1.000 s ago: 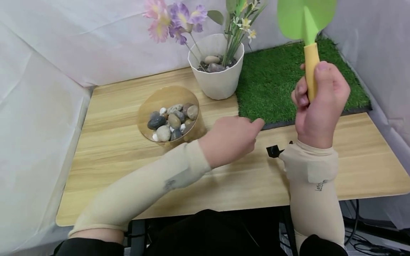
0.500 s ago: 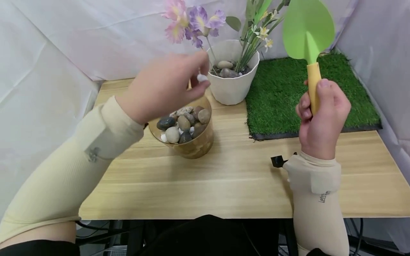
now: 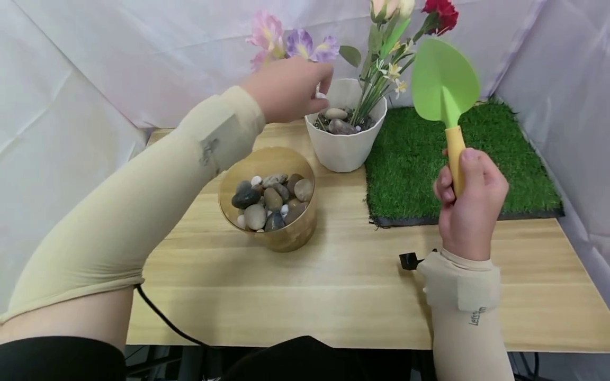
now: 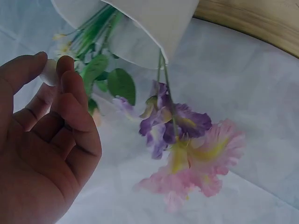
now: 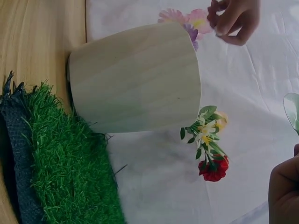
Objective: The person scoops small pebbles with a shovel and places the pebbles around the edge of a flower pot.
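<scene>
My left hand (image 3: 293, 90) pinches a small white pebble (image 4: 49, 73) between thumb and fingertips. It hovers by the left rim of the white flowerpot (image 3: 345, 151), in front of the purple and pink flowers (image 4: 187, 140). Stones lie inside the pot around the stems of yellow, peach and red flowers (image 3: 442, 15). With its fingers curled round the yellow handle, my right hand (image 3: 472, 201) holds a green garden trowel (image 3: 443, 82) upright, blade up, above the table's right side.
A translucent amber bucket (image 3: 286, 241) of mixed pebbles (image 3: 272, 199) stands in front of the pot. To the right lies a mat of artificial grass (image 3: 410, 174) with a dark edge. White cloth (image 3: 190, 53) hangs behind the wooden table (image 3: 333, 312).
My left hand has swung from the table's middle up over the bucket to the pot, with the white pebble in its fingertips. The right hand still holds the trowel in much the same place.
</scene>
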The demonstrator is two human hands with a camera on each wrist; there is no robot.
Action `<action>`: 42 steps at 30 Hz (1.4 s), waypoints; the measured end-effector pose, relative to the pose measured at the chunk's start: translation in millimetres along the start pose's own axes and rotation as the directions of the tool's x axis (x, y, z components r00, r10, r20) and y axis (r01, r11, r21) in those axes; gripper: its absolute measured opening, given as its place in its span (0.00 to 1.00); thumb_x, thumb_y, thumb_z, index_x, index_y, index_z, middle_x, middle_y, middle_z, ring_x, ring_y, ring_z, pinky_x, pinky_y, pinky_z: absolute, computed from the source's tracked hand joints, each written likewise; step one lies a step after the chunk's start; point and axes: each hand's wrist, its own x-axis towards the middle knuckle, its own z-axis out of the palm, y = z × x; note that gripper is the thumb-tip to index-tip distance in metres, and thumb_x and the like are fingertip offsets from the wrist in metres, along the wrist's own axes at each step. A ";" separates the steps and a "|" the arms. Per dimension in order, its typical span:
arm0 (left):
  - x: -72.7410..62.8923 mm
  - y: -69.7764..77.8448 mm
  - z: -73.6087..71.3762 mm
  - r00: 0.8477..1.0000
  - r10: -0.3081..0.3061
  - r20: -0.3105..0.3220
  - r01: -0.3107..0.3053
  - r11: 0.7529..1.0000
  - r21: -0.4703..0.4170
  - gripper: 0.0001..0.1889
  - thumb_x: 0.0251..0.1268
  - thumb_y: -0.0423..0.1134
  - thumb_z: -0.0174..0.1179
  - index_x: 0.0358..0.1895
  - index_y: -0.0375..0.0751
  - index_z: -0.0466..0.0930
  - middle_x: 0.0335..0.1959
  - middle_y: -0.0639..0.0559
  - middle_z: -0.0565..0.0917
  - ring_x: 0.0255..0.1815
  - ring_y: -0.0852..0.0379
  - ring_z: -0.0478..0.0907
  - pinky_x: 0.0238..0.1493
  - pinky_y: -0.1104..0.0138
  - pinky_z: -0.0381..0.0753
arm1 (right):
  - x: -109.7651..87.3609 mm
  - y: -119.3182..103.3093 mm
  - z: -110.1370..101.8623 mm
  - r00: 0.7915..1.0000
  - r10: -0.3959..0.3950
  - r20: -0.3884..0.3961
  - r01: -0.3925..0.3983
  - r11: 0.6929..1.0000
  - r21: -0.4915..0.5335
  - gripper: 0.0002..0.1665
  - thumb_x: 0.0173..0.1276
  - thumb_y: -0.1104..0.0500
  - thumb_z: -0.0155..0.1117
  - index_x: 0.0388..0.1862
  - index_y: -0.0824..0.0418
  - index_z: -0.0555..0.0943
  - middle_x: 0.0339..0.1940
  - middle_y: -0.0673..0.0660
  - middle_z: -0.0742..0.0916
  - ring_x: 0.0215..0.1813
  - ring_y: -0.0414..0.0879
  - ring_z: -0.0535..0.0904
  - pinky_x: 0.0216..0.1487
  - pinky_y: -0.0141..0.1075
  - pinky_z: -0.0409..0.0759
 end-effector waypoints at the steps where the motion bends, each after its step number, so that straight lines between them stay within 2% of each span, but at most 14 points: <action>1: 8.4 0.5 1.1 1.000 0.005 0.027 -0.005 1.000 0.004 0.17 0.85 0.47 0.59 0.62 0.38 0.76 0.54 0.43 0.87 0.53 0.46 0.85 0.55 0.54 0.83 | -0.6 0.2 -0.7 1.000 0.002 0.001 -0.002 1.000 -0.004 0.18 0.77 0.65 0.69 0.32 0.78 0.76 0.28 0.66 0.79 0.17 0.46 0.62 0.15 0.32 0.59; 6: 43.8 9.6 12.4 0.989 0.078 0.127 -0.087 0.994 0.065 0.17 0.84 0.43 0.61 0.63 0.36 0.77 0.58 0.43 0.85 0.57 0.44 0.83 0.62 0.53 0.82 | -5.6 1.6 -3.8 1.000 0.013 0.012 -0.013 0.999 -0.034 0.18 0.78 0.64 0.69 0.33 0.78 0.76 0.29 0.65 0.80 0.17 0.46 0.63 0.16 0.32 0.61; 11: 61.3 17.8 21.0 0.984 0.089 0.156 -0.114 0.981 0.159 0.11 0.82 0.35 0.60 0.60 0.37 0.79 0.54 0.43 0.84 0.54 0.42 0.81 0.58 0.48 0.82 | -7.3 3.6 -2.4 0.999 0.015 0.041 -0.012 0.998 -0.059 0.20 0.80 0.63 0.68 0.35 0.80 0.76 0.27 0.64 0.79 0.18 0.45 0.64 0.17 0.31 0.63; 14: 62.3 17.7 22.1 0.983 0.083 0.163 -0.110 0.980 0.165 0.11 0.81 0.31 0.59 0.60 0.37 0.80 0.55 0.42 0.84 0.55 0.42 0.81 0.58 0.47 0.81 | -7.6 4.4 0.1 0.999 0.010 0.050 -0.008 0.999 -0.045 0.20 0.79 0.64 0.68 0.36 0.82 0.76 0.26 0.63 0.78 0.18 0.45 0.64 0.17 0.31 0.63; 16: 61.0 15.0 21.5 0.983 0.082 0.165 -0.109 0.982 0.157 0.14 0.81 0.32 0.60 0.64 0.37 0.79 0.59 0.41 0.84 0.58 0.40 0.81 0.60 0.46 0.81 | -7.7 5.4 2.1 0.998 0.010 0.056 -0.008 0.999 -0.040 0.20 0.79 0.64 0.69 0.37 0.82 0.76 0.25 0.62 0.78 0.18 0.45 0.65 0.17 0.30 0.63; 20: 55.5 6.7 18.5 0.982 0.063 0.176 -0.090 0.984 0.151 0.22 0.83 0.40 0.61 0.74 0.38 0.72 0.67 0.37 0.80 0.63 0.37 0.80 0.61 0.44 0.82 | -8.3 8.2 4.1 0.998 0.020 0.064 -0.016 0.998 -0.058 0.19 0.79 0.64 0.69 0.38 0.82 0.77 0.25 0.62 0.77 0.19 0.45 0.65 0.18 0.30 0.65; 23: 45.6 3.5 13.8 0.984 0.048 0.171 -0.076 0.984 0.161 0.27 0.85 0.47 0.59 0.78 0.40 0.68 0.68 0.36 0.77 0.62 0.37 0.80 0.58 0.43 0.84 | -8.8 10.1 2.7 0.998 0.022 0.062 -0.017 0.996 -0.083 0.19 0.79 0.64 0.68 0.38 0.82 0.78 0.25 0.61 0.77 0.19 0.44 0.65 0.18 0.30 0.65; 27: 21.2 3.9 4.6 0.993 0.063 0.104 -0.078 0.985 0.155 0.29 0.85 0.51 0.58 0.78 0.41 0.68 0.68 0.36 0.76 0.61 0.38 0.80 0.57 0.43 0.84 | -8.2 11.5 -1.4 0.998 0.016 0.055 -0.011 0.995 -0.098 0.18 0.80 0.62 0.68 0.38 0.80 0.79 0.26 0.62 0.77 0.19 0.44 0.65 0.18 0.29 0.65; 29: -0.5 1.2 2.5 0.996 0.079 0.036 -0.083 0.987 0.137 0.27 0.85 0.51 0.58 0.76 0.40 0.70 0.66 0.36 0.77 0.59 0.38 0.80 0.56 0.45 0.85 | -8.3 13.4 -0.1 0.998 0.021 0.058 -0.015 0.994 -0.105 0.19 0.80 0.62 0.69 0.38 0.81 0.78 0.28 0.62 0.78 0.20 0.44 0.65 0.19 0.29 0.65; 32: -37.8 -3.8 2.3 0.990 0.120 -0.075 -0.110 0.987 0.118 0.23 0.84 0.48 0.60 0.71 0.38 0.74 0.61 0.37 0.79 0.56 0.40 0.80 0.57 0.46 0.83 | -9.0 16.1 1.5 0.998 0.032 0.053 -0.026 0.994 -0.110 0.20 0.79 0.62 0.69 0.38 0.80 0.78 0.30 0.63 0.79 0.20 0.44 0.66 0.19 0.29 0.65; 36: -94.1 -10.1 7.9 0.962 0.167 -0.215 -0.150 0.984 0.097 0.20 0.81 0.43 0.65 0.67 0.38 0.77 0.51 0.40 0.80 0.46 0.43 0.78 0.50 0.49 0.81 | -10.7 20.4 3.5 0.998 0.051 0.047 -0.045 0.993 -0.111 0.19 0.79 0.61 0.69 0.37 0.79 0.78 0.34 0.65 0.81 0.20 0.44 0.66 0.19 0.29 0.66; 39: -138.9 -18.1 19.1 0.923 0.194 -0.332 -0.182 0.981 0.068 0.21 0.79 0.42 0.68 0.68 0.38 0.78 0.47 0.41 0.79 0.40 0.44 0.75 0.42 0.52 0.79 | -12.7 24.9 8.2 0.996 0.064 0.057 -0.057 0.992 -0.115 0.19 0.79 0.62 0.70 0.37 0.80 0.78 0.35 0.66 0.82 0.21 0.45 0.67 0.19 0.29 0.67; 42: -178.4 -23.7 34.1 0.884 0.195 -0.425 -0.203 0.979 0.027 0.24 0.76 0.41 0.71 0.69 0.38 0.78 0.47 0.42 0.79 0.38 0.47 0.74 0.38 0.55 0.79 | -14.9 27.2 10.7 0.995 0.068 0.072 -0.060 0.992 -0.113 0.18 0.78 0.64 0.71 0.36 0.80 0.77 0.36 0.67 0.81 0.22 0.45 0.69 0.18 0.30 0.67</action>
